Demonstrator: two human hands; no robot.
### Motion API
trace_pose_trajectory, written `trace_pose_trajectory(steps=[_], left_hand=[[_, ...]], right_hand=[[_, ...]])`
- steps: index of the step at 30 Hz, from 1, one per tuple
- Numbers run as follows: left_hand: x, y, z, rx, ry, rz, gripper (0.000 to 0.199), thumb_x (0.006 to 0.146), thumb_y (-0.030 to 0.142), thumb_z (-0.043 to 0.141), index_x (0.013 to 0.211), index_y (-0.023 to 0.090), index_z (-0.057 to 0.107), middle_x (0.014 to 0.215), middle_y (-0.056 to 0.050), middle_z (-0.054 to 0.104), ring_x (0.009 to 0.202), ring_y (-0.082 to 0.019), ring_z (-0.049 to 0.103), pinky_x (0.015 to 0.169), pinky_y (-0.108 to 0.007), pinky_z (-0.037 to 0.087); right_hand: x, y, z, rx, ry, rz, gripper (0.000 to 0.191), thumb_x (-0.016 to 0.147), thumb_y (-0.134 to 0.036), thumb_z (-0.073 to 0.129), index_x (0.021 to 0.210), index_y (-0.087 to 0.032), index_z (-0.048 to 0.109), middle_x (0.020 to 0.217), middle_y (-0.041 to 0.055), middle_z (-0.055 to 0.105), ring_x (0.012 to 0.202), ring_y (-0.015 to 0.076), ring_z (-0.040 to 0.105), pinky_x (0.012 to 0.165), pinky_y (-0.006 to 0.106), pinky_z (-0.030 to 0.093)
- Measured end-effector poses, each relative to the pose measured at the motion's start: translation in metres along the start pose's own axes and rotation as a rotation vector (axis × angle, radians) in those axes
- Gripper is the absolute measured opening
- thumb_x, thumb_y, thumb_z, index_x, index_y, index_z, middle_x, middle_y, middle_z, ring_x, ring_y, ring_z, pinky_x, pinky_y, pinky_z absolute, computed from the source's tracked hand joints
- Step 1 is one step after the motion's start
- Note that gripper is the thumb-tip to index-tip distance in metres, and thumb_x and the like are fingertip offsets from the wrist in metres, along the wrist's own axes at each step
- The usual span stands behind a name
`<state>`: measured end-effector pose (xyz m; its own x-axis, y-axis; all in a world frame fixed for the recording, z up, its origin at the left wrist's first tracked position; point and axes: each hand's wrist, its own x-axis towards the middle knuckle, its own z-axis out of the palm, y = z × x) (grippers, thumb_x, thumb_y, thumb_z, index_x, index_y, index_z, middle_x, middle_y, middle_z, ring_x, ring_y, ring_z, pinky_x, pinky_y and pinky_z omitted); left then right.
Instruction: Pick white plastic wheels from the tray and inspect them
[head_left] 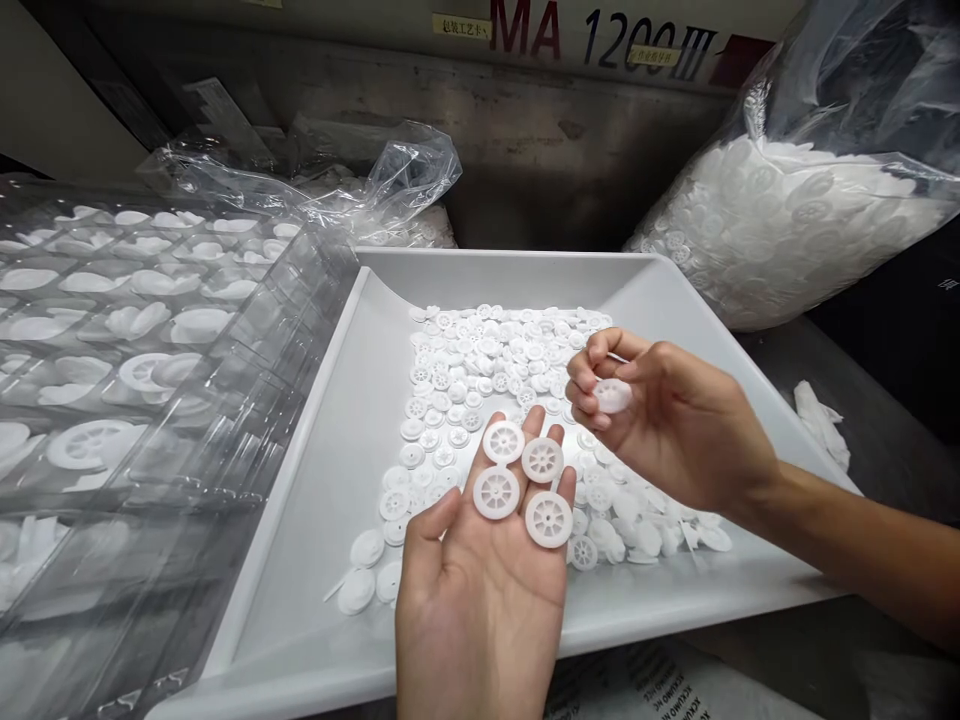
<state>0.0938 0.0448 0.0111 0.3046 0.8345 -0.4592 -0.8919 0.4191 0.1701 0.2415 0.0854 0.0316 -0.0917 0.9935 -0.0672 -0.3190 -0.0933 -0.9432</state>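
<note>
My left hand (491, 590) is palm up over the tray, its fingers stretched out and carrying several white plastic wheels (496, 493) with spokes. They lie flat on the fingers, spoked faces up. To the right and a little higher, my right hand (667, 410) pinches one white plastic wheel (613, 396) between thumb and fingers, tilted. Part of that wheel is hidden by the fingers. Under both hands, many more loose wheels (517, 345) are spread over the floor of the white tray (300, 480).
Stacked clear plastic trays (247, 370) with white parts in their pockets stand at the left. A clear bag full of white wheels (795, 220) leans at the back right. Another clear bag (405, 185) lies behind the tray. A crumpled white cloth-like piece (821, 425) is at the right.
</note>
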Motion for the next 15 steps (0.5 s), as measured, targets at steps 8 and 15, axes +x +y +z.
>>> trace_pose_trajectory(steps=[8, 15], left_hand=[[0.0063, 0.0047, 0.0019, 0.004, 0.057, 0.019, 0.057, 0.085, 0.027, 0.049, 0.141, 0.019, 0.043, 0.138, -0.014, 0.056, 0.125, -0.031, 0.054, 0.104, -0.045, 0.047], [0.0023, 0.0043, -0.0004, 0.032, -0.006, 0.016, 0.054, 0.086, 0.023, 0.043, 0.140, 0.020, 0.042, 0.129, -0.014, 0.059, 0.118, -0.031, 0.059, 0.099, -0.047, 0.049]], right_hand=[[-0.0020, 0.0045, -0.0030, -0.572, -0.140, -0.096, 0.008, 0.081, -0.013, 0.070, 0.081, -0.016, 0.063, 0.054, -0.0092, 0.038, 0.051, 0.0047, 0.033, 0.048, 0.018, 0.028], [-0.0034, 0.0036, -0.0054, -0.968, -0.325, -0.250, 0.023, 0.082, -0.022, 0.074, 0.101, -0.017, 0.063, 0.081, -0.0023, 0.060, 0.069, 0.0081, 0.051, 0.058, 0.020, 0.039]])
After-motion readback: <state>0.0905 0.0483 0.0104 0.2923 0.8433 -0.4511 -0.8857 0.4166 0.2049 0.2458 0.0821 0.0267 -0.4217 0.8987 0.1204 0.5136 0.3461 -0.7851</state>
